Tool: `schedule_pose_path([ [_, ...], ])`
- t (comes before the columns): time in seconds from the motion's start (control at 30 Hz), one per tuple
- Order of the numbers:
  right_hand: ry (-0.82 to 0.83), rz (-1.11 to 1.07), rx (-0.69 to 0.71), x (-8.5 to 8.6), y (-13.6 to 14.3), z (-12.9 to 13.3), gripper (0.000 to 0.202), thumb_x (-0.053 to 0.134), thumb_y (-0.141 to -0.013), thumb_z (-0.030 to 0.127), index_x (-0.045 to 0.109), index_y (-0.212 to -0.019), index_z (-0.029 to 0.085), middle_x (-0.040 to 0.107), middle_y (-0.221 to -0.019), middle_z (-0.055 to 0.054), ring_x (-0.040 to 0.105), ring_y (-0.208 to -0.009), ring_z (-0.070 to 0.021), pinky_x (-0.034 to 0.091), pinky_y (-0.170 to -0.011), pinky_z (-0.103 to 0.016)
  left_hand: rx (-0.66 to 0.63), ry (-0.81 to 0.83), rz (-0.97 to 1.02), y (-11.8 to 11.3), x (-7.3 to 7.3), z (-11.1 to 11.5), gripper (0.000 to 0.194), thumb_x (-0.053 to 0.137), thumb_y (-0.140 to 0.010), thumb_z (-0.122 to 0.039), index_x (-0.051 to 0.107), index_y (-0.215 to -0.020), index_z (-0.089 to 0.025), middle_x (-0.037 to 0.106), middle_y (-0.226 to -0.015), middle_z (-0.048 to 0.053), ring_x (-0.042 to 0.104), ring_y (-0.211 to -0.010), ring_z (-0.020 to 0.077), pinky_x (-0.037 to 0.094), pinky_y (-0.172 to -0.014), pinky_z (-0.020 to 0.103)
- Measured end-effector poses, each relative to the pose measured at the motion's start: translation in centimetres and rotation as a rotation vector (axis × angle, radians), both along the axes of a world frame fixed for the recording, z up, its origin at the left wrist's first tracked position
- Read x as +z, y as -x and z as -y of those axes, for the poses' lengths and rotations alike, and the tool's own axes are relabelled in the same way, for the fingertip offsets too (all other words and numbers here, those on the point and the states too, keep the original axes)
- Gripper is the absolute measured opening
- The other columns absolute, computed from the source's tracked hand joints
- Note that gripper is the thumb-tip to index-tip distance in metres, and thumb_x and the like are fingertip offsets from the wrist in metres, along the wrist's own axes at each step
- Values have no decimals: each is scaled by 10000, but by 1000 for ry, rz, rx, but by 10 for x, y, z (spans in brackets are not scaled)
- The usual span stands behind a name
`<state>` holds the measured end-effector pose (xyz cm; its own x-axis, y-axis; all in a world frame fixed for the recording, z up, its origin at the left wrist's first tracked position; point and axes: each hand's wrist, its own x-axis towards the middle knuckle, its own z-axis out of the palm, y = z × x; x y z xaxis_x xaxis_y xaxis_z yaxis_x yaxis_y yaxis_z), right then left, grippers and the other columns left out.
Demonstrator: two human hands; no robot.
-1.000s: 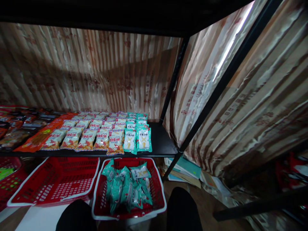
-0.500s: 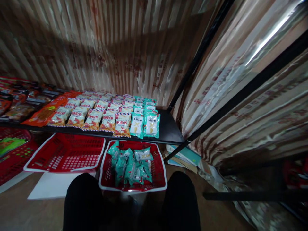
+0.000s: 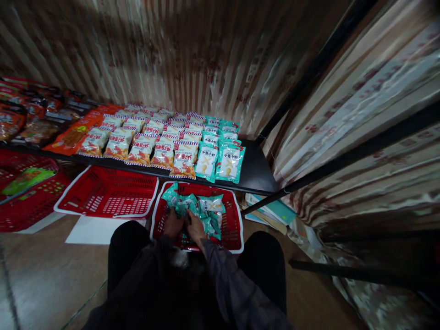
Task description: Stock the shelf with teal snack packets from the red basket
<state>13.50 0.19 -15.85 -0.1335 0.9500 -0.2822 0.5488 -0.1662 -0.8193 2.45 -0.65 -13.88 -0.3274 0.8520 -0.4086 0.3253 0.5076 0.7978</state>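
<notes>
**Reaching with both hands into a red basket of teal snack packets**

Head view, looking down: with the left hand [image 3: 173, 223] and the right hand [image 3: 195, 228], reaching among the loose teal packets [image 3: 212, 204] in the near-left part of a red basket [image 3: 232, 233]. With fingers bent downward on both sides, close to the packets; too dim and hidden to tell whether apart, together or clamped on one. Apparently at the step of taking hold or sorting. For any lift from here, likely to call for a sure pinch on one packet and a gentle pull free of the jumbled neighbours.

Just beyond, on a black shelf [image 3: 256, 167]: face-up rows of teal-and-white packets [image 3: 229, 162], beside orange-and-white packets [image 3: 184, 158]. To the left of the basket, on the floor side: a second red basket [image 3: 113, 195].
</notes>
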Motion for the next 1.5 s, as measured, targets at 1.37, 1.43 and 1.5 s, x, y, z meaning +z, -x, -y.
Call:
schedule_pose_path([
  [1.37, -13, -860, -343, 120, -66, 12, 509, 730, -623, 519, 650, -1023, 215, 715, -903, -33, 653, -821, -189, 503, -711, -291, 161, -413, 664, -47, 121, 3, 425, 727, -584, -494, 639, -823, -153, 647, -665, 2, 587, -609, 153, 452, -587, 265],
  [1.43, -22, -891, -355, 126, -66, 9, 475, 734, -620, 517, 656, -975, 211, 711, -870, -20, 647, -778, -170, 496, -678, -271, 117, -406, 694, -47, 125, 5, 446, 732, -586, -477, 647, -885, -157, 665, -692, 7, 605, -634, 163, 465, -610, 276],
  [1.5, -18, -909, -345, 133, -65, 5, 400, 748, -610, 496, 659, -868, 204, 700, -786, 2, 627, -682, -140, 477, -618, -242, 75, -392, 707, -47, 129, 7, 461, 742, -583, -467, 657, -917, -161, 672, -695, 7, 616, -651, 171, 474, -627, 284],
])
